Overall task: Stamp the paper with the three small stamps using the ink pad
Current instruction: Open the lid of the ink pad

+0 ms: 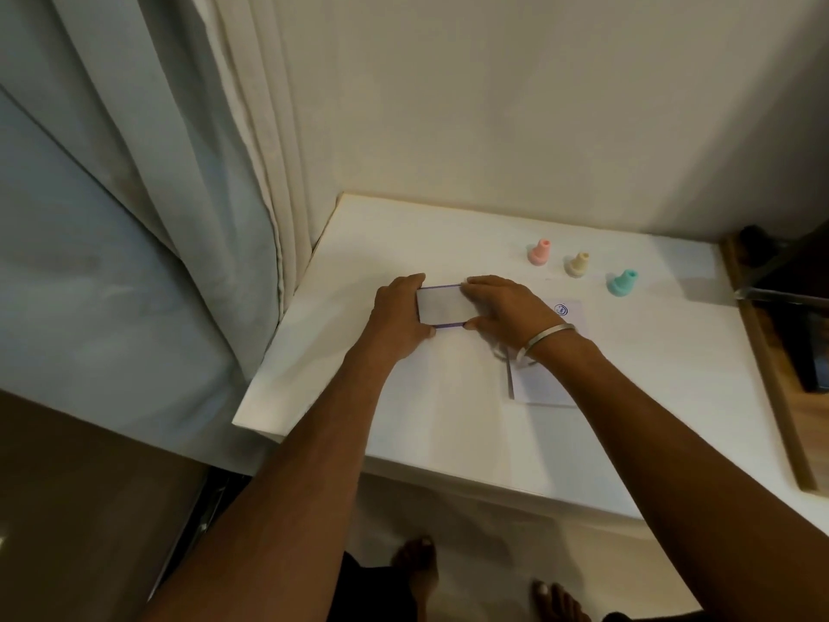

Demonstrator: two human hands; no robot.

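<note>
Left hand: grips ink pad at its left end
Right hand: fingers clasp its right end
Ink pad: on desk, left of paper
Stamps (pink, cream, teal): upright beyond paper

One view only, worn on the head, looking forward and steeply down over both forearms onto a white table. Wide-angle, with edges bowed: curtain filling the left, wall across the top, bare feet at the bottom edge. Close enough to frame the whole near table corner. Left hand and right hand near centre, ink pad between them. No second view to share anything with.
</note>
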